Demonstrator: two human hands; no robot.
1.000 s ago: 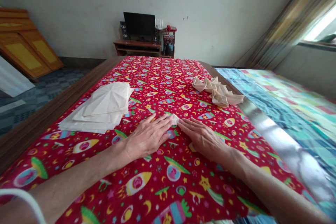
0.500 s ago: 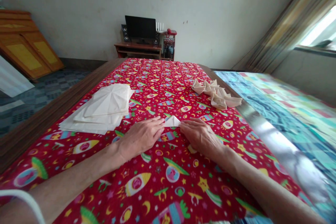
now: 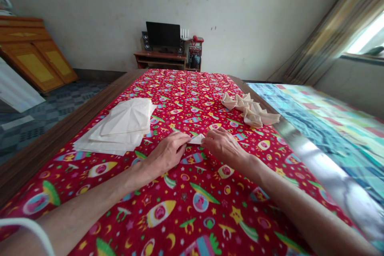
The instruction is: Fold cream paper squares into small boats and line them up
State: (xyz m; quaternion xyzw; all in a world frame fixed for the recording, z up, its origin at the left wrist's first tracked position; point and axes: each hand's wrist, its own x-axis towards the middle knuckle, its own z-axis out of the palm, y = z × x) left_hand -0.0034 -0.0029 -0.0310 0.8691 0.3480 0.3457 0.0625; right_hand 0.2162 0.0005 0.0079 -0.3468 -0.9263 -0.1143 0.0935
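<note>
A small folded piece of white paper [image 3: 197, 139], roughly triangular, lies on the red patterned cloth between my hands. My left hand [image 3: 171, 148] is closed at its left corner, the fingers pressed together over the edge. At the right corner my right hand [image 3: 223, 144] pinches the paper, its fingers curled with the knuckles raised. Both hands cover the paper's ends. To the left is a stack of creased white paper sheets [image 3: 127, 118]. Several folded paper shapes [image 3: 252, 110] with pointed ends sit at the right.
The red cloth [image 3: 180, 192] covers a long wooden table [image 3: 39, 132]. A monitor [image 3: 163, 34] and speakers stand on a small desk by the far wall. An orange cabinet [image 3: 36, 56] is at the left, a bed with a checked cover [image 3: 324, 116] at the right. A white cable crosses the lower left.
My right hand has gone from lying flatter to curled, knuckles raised, at the paper's right corner. My left hand stays at the left corner. The whole view has shifted slightly.
</note>
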